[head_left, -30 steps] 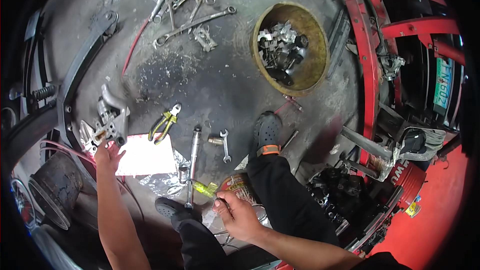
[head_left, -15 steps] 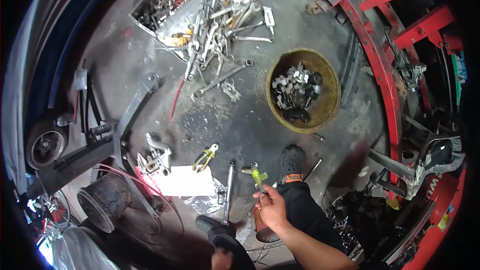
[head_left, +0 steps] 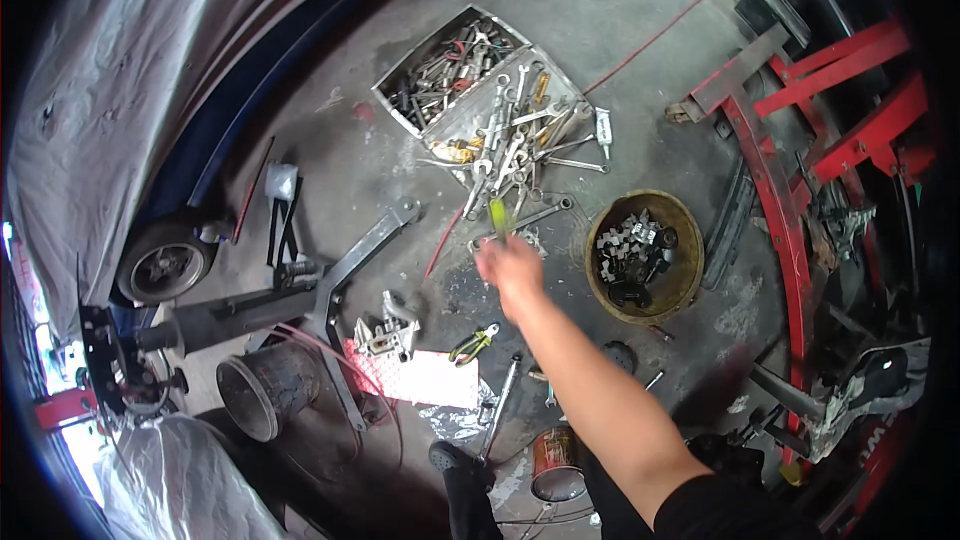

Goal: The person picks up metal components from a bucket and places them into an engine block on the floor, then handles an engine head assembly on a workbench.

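My right hand (head_left: 512,270) reaches forward over the floor, blurred by motion, its fingers closed. From it sticks out a small yellow-green tool (head_left: 499,214), whose exact kind I cannot make out. Just beyond the hand lies a heap of wrenches (head_left: 515,135), spilling from the open lid of a metal toolbox (head_left: 398,108) full of loose tools. A long wrench (head_left: 535,215) rests on the floor close to the hand. Pliers with yellow-green handles (head_left: 474,343) lie nearer to me, beside a bright sheet (head_left: 440,380). My left hand is out of view.
A round yellowish tub (head_left: 598,290) with metal parts stands to the right, before a red steel frame (head_left: 775,180). At left are a dark metal stand arm (head_left: 360,245), a black cylinder (head_left: 250,400) and a wheel (head_left: 165,270). A rusty can (head_left: 556,450) stands by my feet.
My right hand has moved forward from near my foot toward the wrench heap, carrying the yellow-green tool. The view has shifted, and my left hand has gone out of it.
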